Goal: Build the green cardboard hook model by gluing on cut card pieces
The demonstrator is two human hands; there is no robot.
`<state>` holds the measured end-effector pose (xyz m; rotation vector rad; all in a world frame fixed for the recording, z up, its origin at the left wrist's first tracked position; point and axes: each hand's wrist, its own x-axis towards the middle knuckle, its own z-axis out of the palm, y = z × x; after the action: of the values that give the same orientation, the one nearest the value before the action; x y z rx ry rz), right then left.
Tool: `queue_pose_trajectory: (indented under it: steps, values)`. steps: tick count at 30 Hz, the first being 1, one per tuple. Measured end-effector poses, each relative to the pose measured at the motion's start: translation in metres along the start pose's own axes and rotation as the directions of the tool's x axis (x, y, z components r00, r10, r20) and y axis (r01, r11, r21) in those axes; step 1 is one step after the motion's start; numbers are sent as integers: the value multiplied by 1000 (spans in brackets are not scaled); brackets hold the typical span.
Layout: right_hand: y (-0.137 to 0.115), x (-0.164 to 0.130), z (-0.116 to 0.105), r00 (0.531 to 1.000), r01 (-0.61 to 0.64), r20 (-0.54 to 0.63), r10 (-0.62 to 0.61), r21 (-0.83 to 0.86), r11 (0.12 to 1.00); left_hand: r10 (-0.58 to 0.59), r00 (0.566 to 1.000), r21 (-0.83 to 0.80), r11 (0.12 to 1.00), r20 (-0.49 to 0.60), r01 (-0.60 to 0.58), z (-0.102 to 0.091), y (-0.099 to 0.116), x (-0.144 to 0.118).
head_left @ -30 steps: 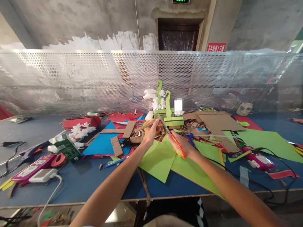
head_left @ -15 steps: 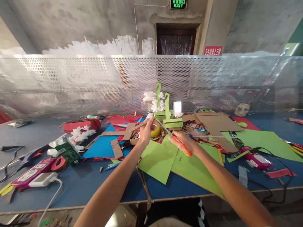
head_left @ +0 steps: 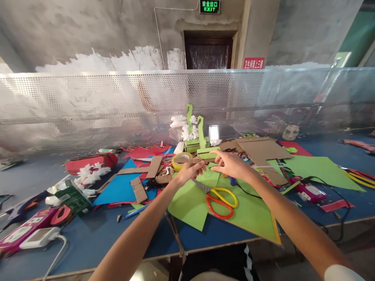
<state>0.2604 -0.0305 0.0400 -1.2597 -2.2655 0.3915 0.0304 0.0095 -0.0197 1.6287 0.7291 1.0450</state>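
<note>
My left hand (head_left: 190,172) pinches a narrow brown cardboard strip (head_left: 188,160), held level above the pile. My right hand (head_left: 230,164) is by the strip's right end, thumb and fingers apart; whether it touches the strip I cannot tell. Scissors with red and yellow handles (head_left: 221,205) lie just below on green sheets (head_left: 190,212). Behind the left hand sits a yellow tape roll (head_left: 175,166). Two green hook-shaped paper pieces (head_left: 200,132) stand on green bases beyond the hands, with white crumpled shapes (head_left: 186,132) beside them.
A blue sheet (head_left: 117,189) with cardboard scraps, a green box (head_left: 73,199) and a magenta power strip (head_left: 32,230) lie left. Cardboard sheets (head_left: 260,148), green paper (head_left: 319,171) and another magenta power strip (head_left: 310,191) lie right. A perforated metal screen (head_left: 117,105) runs behind.
The scissors have left my right hand and now lie on the green sheets. My right hand has moved up to the strip's end. My left hand has shifted right and lower with the strip.
</note>
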Motion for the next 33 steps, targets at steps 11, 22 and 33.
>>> queue_pose_trajectory:
  steps: [11, 22, 33]
  values:
    - [30, 39, 10, 964, 218, -167, -208, 38, 975, -14, 1000, 17, 1000, -26, 14, -8, -6, 36]
    - [88, 81, -30, 967, 139, -224, -120, 70, 988, 12, 996, -115, 993, -92, -23, -66, 3, 91]
    - [124, 96, -13, 978, 53, -206, -37, 71, 996, 47, 999, 98, 994, -25, -44, -63, -4, 116]
